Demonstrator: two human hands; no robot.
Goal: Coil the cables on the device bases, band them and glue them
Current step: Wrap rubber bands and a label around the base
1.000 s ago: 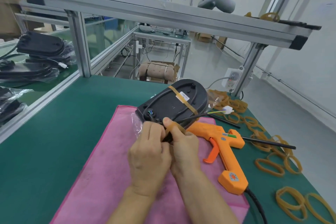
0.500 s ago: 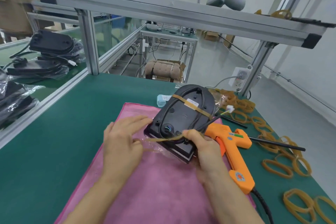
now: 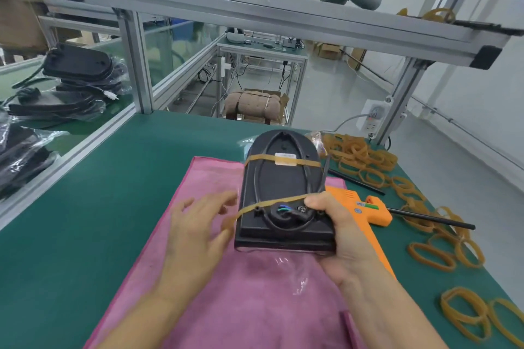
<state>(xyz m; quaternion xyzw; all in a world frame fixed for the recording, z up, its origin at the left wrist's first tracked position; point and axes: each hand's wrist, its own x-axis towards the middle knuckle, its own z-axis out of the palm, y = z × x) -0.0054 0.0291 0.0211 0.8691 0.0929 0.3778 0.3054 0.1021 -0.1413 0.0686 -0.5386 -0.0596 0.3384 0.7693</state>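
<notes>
The right hand [image 3: 337, 238] grips the near right corner of the device base [image 3: 283, 195], thumb on top pinning a rubber band [image 3: 272, 202] against the upper face, fingers wrapped beneath. The left hand [image 3: 195, 232] sits just left of the base, fingers spread and relaxed; the band's loose left end lies at its fingertips, but whether they pinch it cannot be told. Both forearms enter from the bottom edge.

The base is one black, matte plastic piece, rounded at the far end and squared at the near end, held tilted above the pink cloth [image 3: 226, 292]. One black cable [image 3: 307, 176] runs in a long oval loop on its upper face. Two bands cross the base: the stretched near one and a second band [image 3: 261, 158] taut across the far part, over a small white label.

One orange glue gun [image 3: 368, 210] lies on the cloth's right edge, partly behind the right hand. Two thin black sticks [image 3: 425, 219] lie on the green mat [image 3: 71, 235] to the right. Loose tan rubber bands [image 3: 360, 156] are scattered there, too many and overlapped to count. Crumpled clear plastic film [image 3: 289, 269] lies under the base. A stack of bagged black bases [image 3: 73, 76] sits beyond the clear partition at left.
</notes>
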